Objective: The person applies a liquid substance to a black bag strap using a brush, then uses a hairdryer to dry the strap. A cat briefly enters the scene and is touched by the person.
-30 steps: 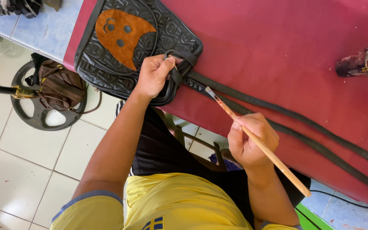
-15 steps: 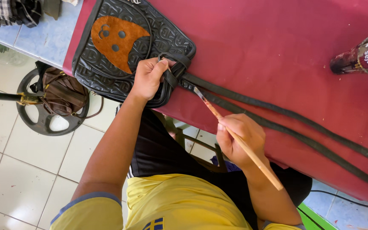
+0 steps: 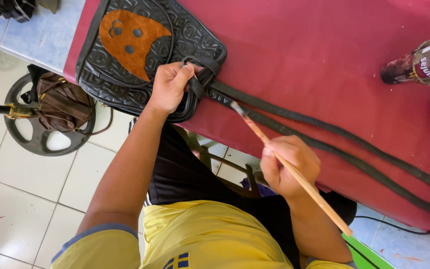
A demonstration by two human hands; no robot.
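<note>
A: Left hand (image 3: 169, 87)?
B: Closed on the knotted strap end at the corner of the black embossed leather bag with the orange patch (image 3: 140, 55). Bag lies flat at the edge of the red-covered bench (image 3: 314, 60).

A: Right hand (image 3: 289, 167)?
B: Fingers curled tight around a long thin wooden-handled brush (image 3: 289, 167), held at a slant. Its tip touches the dark leather strap (image 3: 334, 144) just beside the knot. Strap runs across the bench.

bottle (image 3: 424, 62) cropped, strap (image 3: 424, 177) ends cut off
</note>
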